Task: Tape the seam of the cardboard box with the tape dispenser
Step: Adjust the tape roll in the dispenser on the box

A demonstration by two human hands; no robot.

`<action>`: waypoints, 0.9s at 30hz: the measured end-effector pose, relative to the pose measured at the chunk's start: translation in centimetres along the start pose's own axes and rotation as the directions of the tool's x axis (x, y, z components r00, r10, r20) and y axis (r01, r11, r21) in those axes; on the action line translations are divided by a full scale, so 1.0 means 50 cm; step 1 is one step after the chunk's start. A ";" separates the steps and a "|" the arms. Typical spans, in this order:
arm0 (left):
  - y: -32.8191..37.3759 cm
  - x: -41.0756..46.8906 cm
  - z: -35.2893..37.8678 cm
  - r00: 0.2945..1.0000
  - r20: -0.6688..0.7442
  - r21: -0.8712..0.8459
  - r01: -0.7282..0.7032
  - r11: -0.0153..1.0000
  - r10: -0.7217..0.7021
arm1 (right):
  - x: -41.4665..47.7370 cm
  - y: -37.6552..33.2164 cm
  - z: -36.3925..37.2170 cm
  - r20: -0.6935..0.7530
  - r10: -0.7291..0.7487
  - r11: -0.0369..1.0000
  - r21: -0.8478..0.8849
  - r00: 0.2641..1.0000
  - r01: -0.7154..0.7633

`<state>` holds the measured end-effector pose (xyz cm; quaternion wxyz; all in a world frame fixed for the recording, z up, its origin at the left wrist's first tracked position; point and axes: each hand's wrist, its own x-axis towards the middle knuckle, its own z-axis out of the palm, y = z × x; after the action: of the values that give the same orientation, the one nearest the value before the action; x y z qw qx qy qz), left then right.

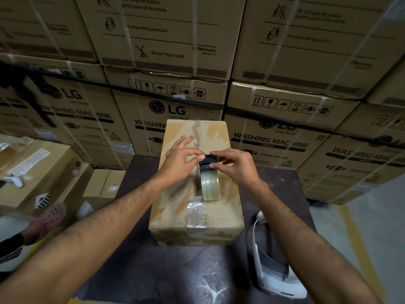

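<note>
Tape dispenser point(209, 178) atop cardboard box point(175, 218), mid seam point(198, 137); right hand point(234, 165) pinching its head, left hand point(182, 156) thumb+index pinching at cutter edge. Risk: tape end slipping back onto roll, or laid crooked off seam.

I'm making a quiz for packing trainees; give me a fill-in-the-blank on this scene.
1. The left hand and right hand both pinch the ____ head of the tape dispenser.
2. A ____ headset lies on the table, right of the cardboard box.
3. The stacked cartons behind read LG WASHING ____.
Missing words: black, white, MACHINE.
</note>
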<state>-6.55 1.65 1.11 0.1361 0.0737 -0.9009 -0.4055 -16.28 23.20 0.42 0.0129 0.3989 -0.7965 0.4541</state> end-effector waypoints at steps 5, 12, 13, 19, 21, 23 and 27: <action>0.003 0.004 0.004 1.000 0.014 -0.001 0.015 1.000 -0.015 | 0.005 0.004 -0.011 0.007 -0.067 0.990 -0.124 0.998 0.068; 0.001 -0.001 0.009 0.995 0.095 -0.034 0.038 0.999 -0.034 | 0.007 0.002 -0.019 -0.015 -0.277 0.904 -0.343 0.961 0.256; 0.001 -0.002 0.008 0.993 0.110 -0.040 0.038 0.998 -0.033 | 0.007 0.001 -0.020 -0.012 -0.280 0.902 -0.346 0.960 0.258; -0.013 0.006 0.010 0.995 0.096 -0.024 0.000 1.000 0.002 | -0.005 -0.001 -0.019 -0.033 -0.130 0.974 -0.190 0.991 0.121; -0.017 0.010 0.012 0.996 0.092 -0.013 0.005 1.000 -0.003 | -0.016 0.003 -0.016 -0.022 -0.031 0.997 -0.068 0.999 0.030; -0.020 0.012 0.013 0.996 0.088 0.002 0.011 1.000 -0.011 | -0.029 0.005 -0.009 -0.036 0.049 0.998 0.037 0.998 -0.047; -0.023 0.012 0.013 0.996 0.083 0.003 0.019 1.000 -0.019 | -0.050 0.003 0.011 -0.082 0.117 0.985 0.140 0.990 -0.105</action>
<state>-7.30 1.19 -0.05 0.0948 0.0655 -0.9055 -0.4084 -14.48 24.39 -0.98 -0.0036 0.3330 -0.7835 0.5245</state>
